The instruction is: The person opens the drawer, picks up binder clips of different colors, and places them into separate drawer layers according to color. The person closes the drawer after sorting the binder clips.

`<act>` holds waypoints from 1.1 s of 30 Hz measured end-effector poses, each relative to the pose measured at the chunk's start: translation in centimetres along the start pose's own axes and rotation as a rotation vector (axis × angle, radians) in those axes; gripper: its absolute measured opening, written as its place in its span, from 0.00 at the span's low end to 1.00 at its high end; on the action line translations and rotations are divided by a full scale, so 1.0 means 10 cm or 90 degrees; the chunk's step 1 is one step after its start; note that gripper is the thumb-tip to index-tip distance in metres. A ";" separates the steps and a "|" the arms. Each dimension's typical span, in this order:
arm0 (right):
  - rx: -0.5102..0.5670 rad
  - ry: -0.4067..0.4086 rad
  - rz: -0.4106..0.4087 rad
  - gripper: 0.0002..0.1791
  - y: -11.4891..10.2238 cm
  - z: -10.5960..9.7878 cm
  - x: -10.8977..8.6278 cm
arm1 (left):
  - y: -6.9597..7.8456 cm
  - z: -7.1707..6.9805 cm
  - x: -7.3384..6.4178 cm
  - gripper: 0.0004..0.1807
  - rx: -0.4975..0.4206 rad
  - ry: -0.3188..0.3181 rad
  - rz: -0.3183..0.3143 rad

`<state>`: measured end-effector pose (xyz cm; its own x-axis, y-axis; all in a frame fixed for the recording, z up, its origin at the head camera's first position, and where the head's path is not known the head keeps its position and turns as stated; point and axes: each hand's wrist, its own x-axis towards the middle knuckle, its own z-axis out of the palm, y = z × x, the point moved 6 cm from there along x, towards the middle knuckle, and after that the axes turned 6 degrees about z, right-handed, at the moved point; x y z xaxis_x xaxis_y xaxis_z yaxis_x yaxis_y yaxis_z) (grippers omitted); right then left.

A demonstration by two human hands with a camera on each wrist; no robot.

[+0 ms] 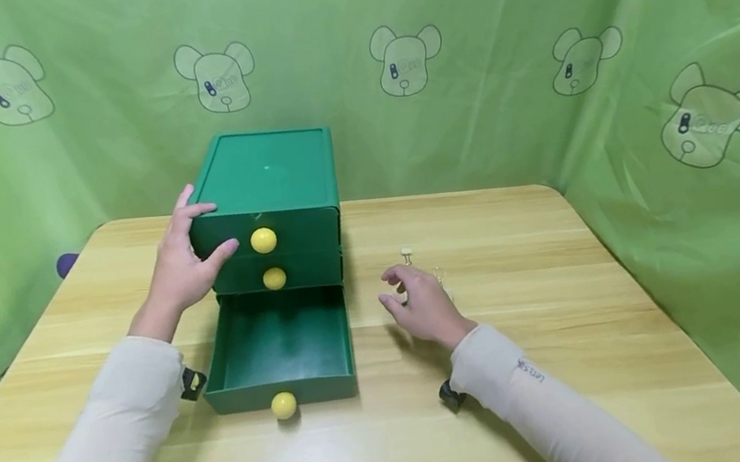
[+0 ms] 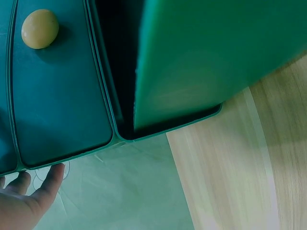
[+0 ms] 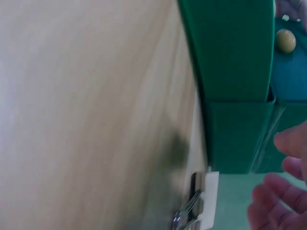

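Observation:
A green drawer cabinet (image 1: pixel 270 170) with yellow round knobs stands on the table, its bottom drawer (image 1: pixel 283 391) pulled out and nothing visible inside. My left hand (image 1: pixel 179 265) holds the cabinet's upper left corner, with a finger on the top and the thumb against the front of the upper drawer (image 1: pixel 303 230). To the right of the cabinet, my right hand (image 1: pixel 421 309) hovers above the table with loosely bent fingers and nothing in them. Beyond it lies a white binder clip (image 1: pixel 407 254), also seen as a binder clip (image 3: pixel 207 201) in the right wrist view. Other small clips are partly hidden by this hand.
The wooden table (image 1: pixel 555 396) extends to both sides of the cabinet. A green curtain (image 1: pixel 303 20) with printed bear heads hangs behind and along the sides. Something purple (image 1: pixel 67 264) shows past the table's left edge.

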<state>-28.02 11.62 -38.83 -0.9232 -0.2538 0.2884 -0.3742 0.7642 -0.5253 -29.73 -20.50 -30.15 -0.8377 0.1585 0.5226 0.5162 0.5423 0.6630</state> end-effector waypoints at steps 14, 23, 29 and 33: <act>-0.156 -0.154 0.077 0.24 0.29 0.17 0.09 | -0.01 0.02 -0.01 0.30 0.000 0.002 0.003; -0.187 -0.196 0.079 0.22 0.30 0.23 0.09 | -0.03 0.03 -0.02 0.30 0.000 0.003 0.006; -0.171 -0.180 0.066 0.20 0.27 0.21 0.11 | -0.03 0.03 -0.01 0.30 0.003 0.005 0.006; -0.160 -0.169 0.060 0.20 0.24 0.20 0.12 | -0.03 0.02 -0.01 0.30 0.005 0.004 0.001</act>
<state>-30.21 11.98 -41.36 -0.9553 -0.2952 0.0140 -0.2842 0.9048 -0.3172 -29.85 -20.53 -30.49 -0.8359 0.1544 0.5267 0.5158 0.5491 0.6576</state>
